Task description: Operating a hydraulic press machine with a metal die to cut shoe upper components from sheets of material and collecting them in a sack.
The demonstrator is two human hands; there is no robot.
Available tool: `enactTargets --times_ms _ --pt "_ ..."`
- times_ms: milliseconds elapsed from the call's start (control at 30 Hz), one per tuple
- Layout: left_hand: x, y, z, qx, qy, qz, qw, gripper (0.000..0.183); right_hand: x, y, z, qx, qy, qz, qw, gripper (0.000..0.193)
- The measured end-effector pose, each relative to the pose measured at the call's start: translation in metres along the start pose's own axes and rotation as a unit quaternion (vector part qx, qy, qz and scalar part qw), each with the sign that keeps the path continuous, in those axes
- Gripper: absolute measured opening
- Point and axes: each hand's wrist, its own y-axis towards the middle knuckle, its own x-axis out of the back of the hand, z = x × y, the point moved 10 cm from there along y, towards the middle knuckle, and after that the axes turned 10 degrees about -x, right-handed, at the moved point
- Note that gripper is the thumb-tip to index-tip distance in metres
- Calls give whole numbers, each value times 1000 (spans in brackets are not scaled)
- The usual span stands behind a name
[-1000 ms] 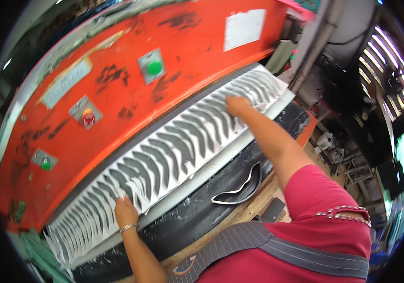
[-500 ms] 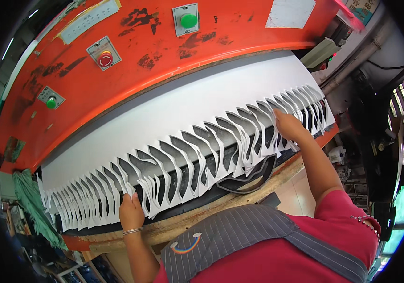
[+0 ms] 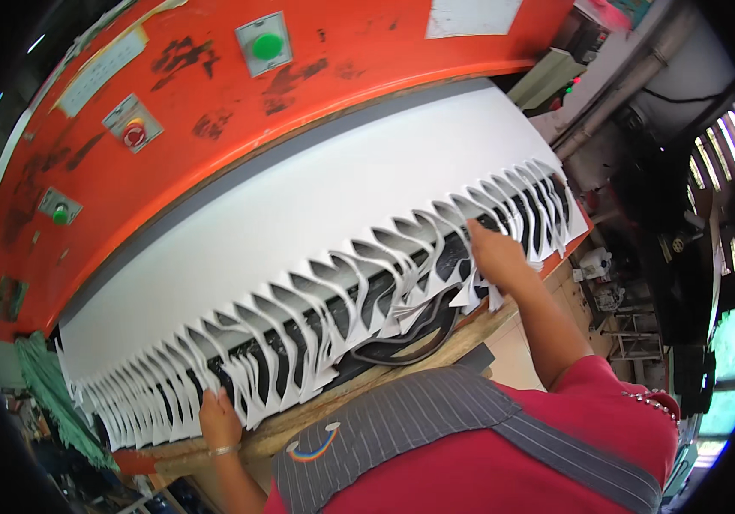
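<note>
A wide white sheet stack lies across the machine bed, its near edge cut into a long row of wavy strips that droop forward with dark gaps between them. Low on the left, my left hand is closed, thumb and fingers pinching the tip of a strip. My right hand is closed around strips farther right along the same edge; its fingertips are partly hidden by the white material. Loose strip ends hang in a bunch between my hands, above a dark looped strap.
Over the sheet rises an orange machine front with green buttons and a red emergency knob. A wooden ledge runs along the near side. Green cloth hangs at the left; a metal rack stands right.
My view has shifted, so the machine appears farther left. Strips between my hands hang differently and look more bunched. Both hands stay at the strip row, still closed.
</note>
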Motion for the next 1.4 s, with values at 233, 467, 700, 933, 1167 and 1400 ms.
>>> enactTargets --times_ms 233,467,700,933,1167,1400 --pt "-25 1 11 -30 18 17 999 27 -2 -18 -15 -2 40 -26 999 49" --pt "70 -2 -85 -161 125 -160 966 31 15 -136 70 491 134 -79 857 21" --pt "28 32 -205 -400 -129 -20 907 23 -30 -138 79 503 60 -90 858 25" --pt "-27 41 -303 -521 -160 30 838 18 66 -136 44 259 289 54 920 44" --pt "-92 29 -315 -430 -50 93 896 44 139 -56 -112 -46 437 -17 898 47" --pt "-54 35 -322 -262 -94 352 894 32 149 113 -162 110 177 -144 967 32"
